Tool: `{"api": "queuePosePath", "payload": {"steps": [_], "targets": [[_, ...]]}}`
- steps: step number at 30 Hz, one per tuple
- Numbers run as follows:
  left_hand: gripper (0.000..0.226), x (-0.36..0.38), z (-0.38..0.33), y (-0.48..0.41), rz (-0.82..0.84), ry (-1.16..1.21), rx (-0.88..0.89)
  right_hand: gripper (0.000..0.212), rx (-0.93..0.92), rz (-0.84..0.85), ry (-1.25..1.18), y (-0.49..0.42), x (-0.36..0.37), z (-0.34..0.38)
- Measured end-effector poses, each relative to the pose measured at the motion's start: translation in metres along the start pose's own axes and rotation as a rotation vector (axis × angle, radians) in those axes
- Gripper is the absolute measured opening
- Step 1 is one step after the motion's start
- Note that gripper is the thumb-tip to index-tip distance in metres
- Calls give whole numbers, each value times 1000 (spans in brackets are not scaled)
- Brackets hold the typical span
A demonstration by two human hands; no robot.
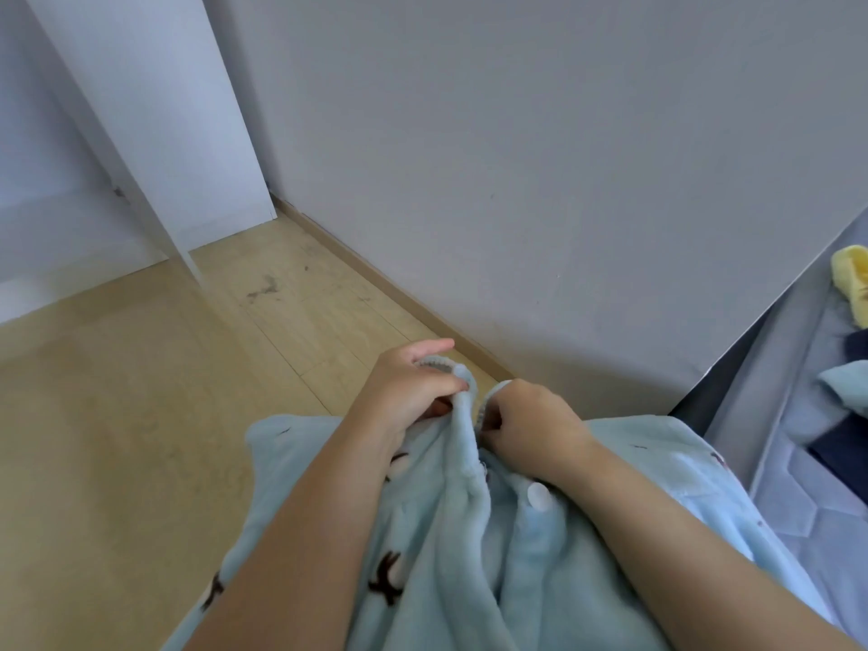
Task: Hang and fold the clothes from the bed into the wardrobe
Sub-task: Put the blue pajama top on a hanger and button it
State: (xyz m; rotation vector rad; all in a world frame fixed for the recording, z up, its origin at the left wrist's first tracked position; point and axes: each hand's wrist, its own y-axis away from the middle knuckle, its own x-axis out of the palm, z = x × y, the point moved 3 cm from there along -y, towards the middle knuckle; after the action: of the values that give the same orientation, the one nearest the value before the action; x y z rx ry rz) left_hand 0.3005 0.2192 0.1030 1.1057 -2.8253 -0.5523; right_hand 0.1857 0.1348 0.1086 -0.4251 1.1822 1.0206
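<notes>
A light blue fleece top (451, 547) with dark printed figures and a white button (539, 495) hangs in front of me, filling the lower middle of the head view. My left hand (413, 387) pinches its upper edge between thumb and fingers. My right hand (530, 415) grips the opposite edge close beside it, fingers curled into the cloth. The white wardrobe (155, 133) stands at the upper left with its door panel open. The bed (794, 444) lies at the right edge.
On the bed lie a yellow garment (852, 274), a dark navy one (845, 458) and another pale blue piece (845, 382). A grey wall (540, 180) faces me, with a baseboard along the wooden floor (117, 415).
</notes>
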Motion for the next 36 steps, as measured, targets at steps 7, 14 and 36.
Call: {"api": "queuePosePath", "payload": {"steps": [7, 14, 36], "targets": [[58, 6, -3, 5, 20, -106, 66, 25, 175, -56, -574, 4, -12, -20], [62, 13, -7, 11, 55, -196, 142, 25, 355, -70, -938, 3, -9, -28], [38, 16, -4, 12, 64, -305, 204, 15, 436, 18, -964, 1, -6, -26]]}}
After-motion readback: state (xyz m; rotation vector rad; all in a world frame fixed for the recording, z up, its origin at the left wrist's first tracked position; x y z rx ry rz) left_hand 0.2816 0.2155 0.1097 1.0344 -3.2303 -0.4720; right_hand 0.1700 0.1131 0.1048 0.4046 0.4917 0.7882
